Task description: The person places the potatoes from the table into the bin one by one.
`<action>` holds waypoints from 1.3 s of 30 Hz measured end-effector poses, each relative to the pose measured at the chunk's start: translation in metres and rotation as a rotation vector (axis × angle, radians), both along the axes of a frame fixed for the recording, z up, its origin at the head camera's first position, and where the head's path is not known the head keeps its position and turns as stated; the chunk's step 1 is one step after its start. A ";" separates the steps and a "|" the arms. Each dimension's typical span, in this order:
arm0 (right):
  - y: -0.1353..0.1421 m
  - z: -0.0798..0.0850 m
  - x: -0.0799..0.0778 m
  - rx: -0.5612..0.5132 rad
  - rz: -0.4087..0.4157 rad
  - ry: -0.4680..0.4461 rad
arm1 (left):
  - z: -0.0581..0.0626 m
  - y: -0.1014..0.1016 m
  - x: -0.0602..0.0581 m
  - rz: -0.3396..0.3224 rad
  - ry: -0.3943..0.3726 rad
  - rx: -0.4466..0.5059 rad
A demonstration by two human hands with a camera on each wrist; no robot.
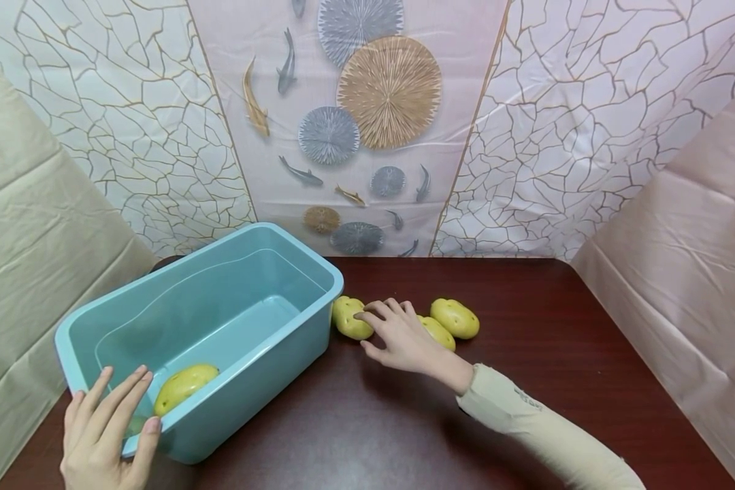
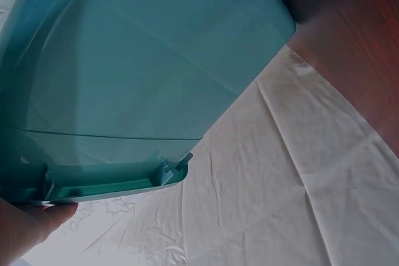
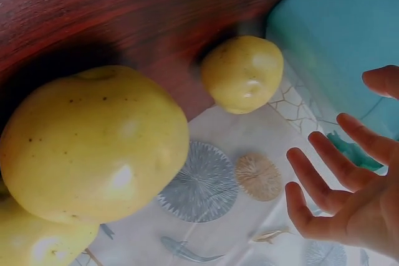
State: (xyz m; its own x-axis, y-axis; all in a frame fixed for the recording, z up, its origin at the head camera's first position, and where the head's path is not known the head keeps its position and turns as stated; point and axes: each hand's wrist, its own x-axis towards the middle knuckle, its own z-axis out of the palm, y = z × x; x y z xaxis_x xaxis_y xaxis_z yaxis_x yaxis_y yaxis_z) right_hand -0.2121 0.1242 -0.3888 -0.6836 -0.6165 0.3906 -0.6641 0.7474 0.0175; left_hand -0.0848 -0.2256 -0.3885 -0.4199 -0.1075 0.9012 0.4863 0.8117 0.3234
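At the near left end of a blue plastic tub (image 1: 288,340), the left hand (image 1: 107,435) rests on the rim with its fingers spread over the edge. A yellow-green potato (image 1: 184,388) lies inside, close to those fingers. The right hand (image 1: 407,344) hovers over the table with fingers apart and nothing between them. Just beyond its fingertips, beside the tub's wall, sits a potato (image 1: 350,318). Partly hidden behind the hand is another potato (image 1: 436,331), with one more potato (image 1: 456,318) against it. In the right wrist view, the fingers (image 3: 324,182) are loosely bent above the potatoes.
A dark red-brown wooden table (image 1: 355,422) carries everything. Patterned cloth (image 1: 545,136) hangs behind its far edge, with plain beige cloth (image 1: 680,272) along the right and left sides. The tub stands at the left, angled away from the person.
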 end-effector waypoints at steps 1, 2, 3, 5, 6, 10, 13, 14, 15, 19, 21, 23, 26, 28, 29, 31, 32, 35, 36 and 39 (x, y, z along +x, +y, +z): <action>0.000 -0.001 -0.001 0.002 -0.001 0.002 | 0.000 0.000 0.000 0.001 -0.002 0.000; 0.000 -0.002 -0.002 0.004 -0.001 0.004 | 0.000 0.000 0.000 0.000 -0.002 0.001; 0.000 -0.003 -0.003 0.006 -0.001 0.004 | 0.000 0.000 0.000 0.000 -0.004 0.001; 0.000 -0.004 -0.005 0.012 0.001 0.003 | 0.000 0.000 0.000 0.001 -0.006 0.001; 0.000 -0.005 -0.007 0.016 0.001 0.001 | 0.000 0.000 0.001 0.002 -0.010 0.001; 0.000 -0.007 -0.012 0.044 -0.004 -0.011 | 0.000 0.000 0.001 0.002 -0.007 0.003; -0.001 -0.008 -0.015 0.058 -0.003 -0.025 | 0.000 0.001 0.000 0.001 0.007 0.006; -0.001 -0.008 -0.016 0.063 -0.004 -0.026 | 0.000 0.002 0.000 0.000 0.013 0.006; -0.001 -0.008 -0.017 0.068 -0.003 -0.030 | 0.000 0.002 -0.001 0.000 0.019 0.008; -0.001 -0.009 -0.021 0.088 -0.005 -0.046 | 0.000 0.003 -0.001 -0.002 0.030 0.010; -0.001 -0.010 -0.024 0.100 -0.006 -0.052 | 0.000 0.002 -0.001 -0.001 0.026 0.010; -0.002 -0.011 -0.026 0.110 -0.003 -0.059 | 0.000 0.002 0.000 0.002 0.018 0.011; -0.003 -0.012 -0.029 0.131 -0.002 -0.058 | 0.000 0.002 0.000 0.004 0.007 0.015; -0.003 -0.012 -0.031 0.142 0.001 -0.059 | 0.000 0.001 0.001 0.004 0.003 0.016; -0.004 -0.012 -0.032 0.147 0.000 -0.058 | 0.000 0.001 0.001 0.004 0.004 0.016; -0.005 -0.012 -0.033 0.156 -0.001 -0.061 | 0.000 0.002 0.000 0.003 0.008 0.017; -0.005 -0.013 -0.034 0.160 -0.002 -0.063 | 0.000 0.002 0.000 0.002 0.012 0.018; -0.006 -0.013 -0.036 0.162 -0.004 -0.078 | 0.000 0.003 0.000 0.000 0.022 0.021; -0.006 -0.014 -0.037 0.163 -0.005 -0.083 | 0.000 0.003 0.000 -0.001 0.024 0.022; -0.007 -0.014 -0.040 0.164 -0.011 -0.098 | 0.000 0.003 -0.001 -0.003 0.027 0.022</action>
State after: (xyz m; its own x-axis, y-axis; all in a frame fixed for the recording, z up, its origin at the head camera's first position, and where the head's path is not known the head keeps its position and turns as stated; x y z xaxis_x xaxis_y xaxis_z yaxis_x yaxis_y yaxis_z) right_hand -0.2521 0.1168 -0.4032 -0.7205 -0.6587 0.2168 -0.6603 0.7472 0.0757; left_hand -0.0855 -0.2224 -0.3882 -0.3957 -0.1261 0.9097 0.4979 0.8029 0.3278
